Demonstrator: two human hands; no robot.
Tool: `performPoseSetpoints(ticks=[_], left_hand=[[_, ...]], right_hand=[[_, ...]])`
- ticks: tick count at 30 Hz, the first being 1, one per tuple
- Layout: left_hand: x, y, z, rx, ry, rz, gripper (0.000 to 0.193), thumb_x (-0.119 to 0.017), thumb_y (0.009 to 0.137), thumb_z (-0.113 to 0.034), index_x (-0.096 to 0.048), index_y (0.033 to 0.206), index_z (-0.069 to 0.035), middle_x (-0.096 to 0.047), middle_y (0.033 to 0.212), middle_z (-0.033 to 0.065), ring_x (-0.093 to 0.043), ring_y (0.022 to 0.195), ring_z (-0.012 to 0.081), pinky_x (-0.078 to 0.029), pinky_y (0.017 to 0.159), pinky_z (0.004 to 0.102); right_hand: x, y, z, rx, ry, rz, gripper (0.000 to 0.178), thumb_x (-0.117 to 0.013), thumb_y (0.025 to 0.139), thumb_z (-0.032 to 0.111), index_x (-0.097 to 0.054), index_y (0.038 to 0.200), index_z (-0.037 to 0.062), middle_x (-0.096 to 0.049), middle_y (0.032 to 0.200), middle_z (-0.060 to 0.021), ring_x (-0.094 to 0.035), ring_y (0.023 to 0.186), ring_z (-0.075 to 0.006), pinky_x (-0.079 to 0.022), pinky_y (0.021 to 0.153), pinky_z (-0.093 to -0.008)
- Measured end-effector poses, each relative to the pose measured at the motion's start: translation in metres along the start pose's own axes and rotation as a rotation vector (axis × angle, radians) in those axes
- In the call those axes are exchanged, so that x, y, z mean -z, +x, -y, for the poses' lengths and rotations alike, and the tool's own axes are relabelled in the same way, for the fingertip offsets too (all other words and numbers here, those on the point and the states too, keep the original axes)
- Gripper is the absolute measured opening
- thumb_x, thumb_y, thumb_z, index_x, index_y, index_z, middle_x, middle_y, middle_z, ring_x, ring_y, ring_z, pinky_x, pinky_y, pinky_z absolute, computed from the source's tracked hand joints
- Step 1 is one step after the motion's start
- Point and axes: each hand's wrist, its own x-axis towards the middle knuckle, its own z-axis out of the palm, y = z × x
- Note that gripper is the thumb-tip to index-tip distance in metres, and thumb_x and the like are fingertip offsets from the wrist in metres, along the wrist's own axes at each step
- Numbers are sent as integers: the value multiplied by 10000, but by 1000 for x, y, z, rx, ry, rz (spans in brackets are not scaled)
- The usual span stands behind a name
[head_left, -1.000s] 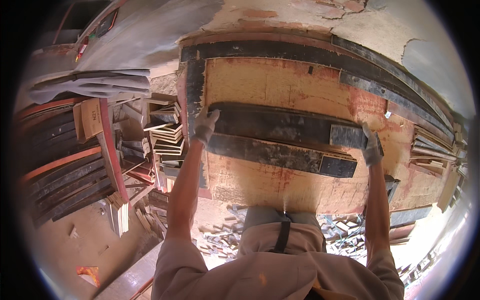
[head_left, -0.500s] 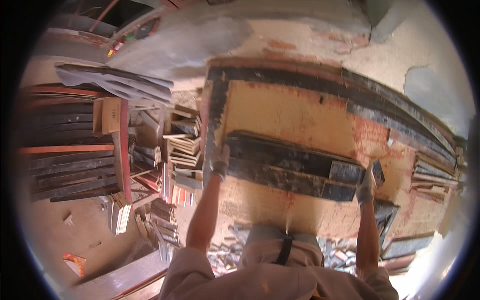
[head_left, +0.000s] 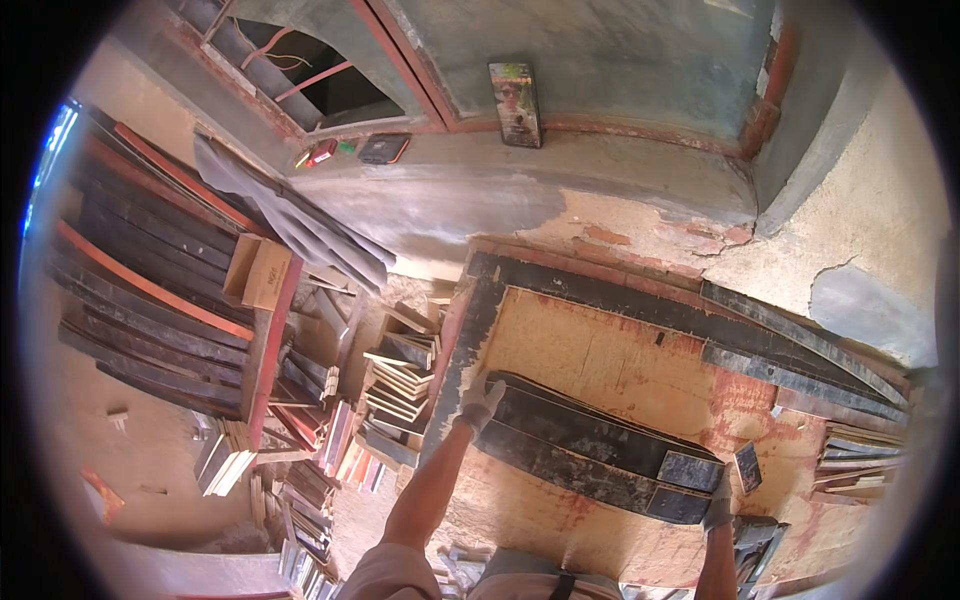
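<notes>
A long dark plank (head_left: 590,450) with a worn black face lies slanted across a big tan board (head_left: 620,365) framed in black. My gloved left hand (head_left: 482,400) grips the plank's left end. My gloved right hand (head_left: 716,502) holds the right end, low in the view. A small dark block (head_left: 748,466) stands just right of that hand. Both forearms reach up from the lower edge.
Stacks of short boards and wood offcuts (head_left: 395,385) pile up to the left. Long dark and red planks (head_left: 150,290) lean further left, with a cardboard box (head_left: 258,272) on them. A plastered wall ledge (head_left: 520,175) holds a dark slab and small items. More planks (head_left: 850,455) lie at right.
The view has tilted up and the wall and window now show. My hands and the dark plank sit lower in the picture, still gripped at both ends.
</notes>
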Motion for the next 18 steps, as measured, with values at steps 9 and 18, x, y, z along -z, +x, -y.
performPoseSetpoints(ticks=[9,18], left_hand=[[-9,-22,22,14,39,-105,650,-688,982,-457,-615,1489,-56,-754,1088,263,-719,1082,409,-543,945,492],[-9,-138,49,87,-138,-197,497,-663,996,-324,-661,1404,-40,-710,1217,266,-703,1094,413,-541,967,459]], right_hand=[[-7,9,10,-3,-4,-28,616,-474,1104,646,-755,1271,124,-808,1116,-50,-776,925,-242,-653,855,-424],[-14,15,29,24,-152,-116,554,-631,1040,611,-757,1279,128,-808,1094,-29,-759,922,-224,-612,900,-396]])
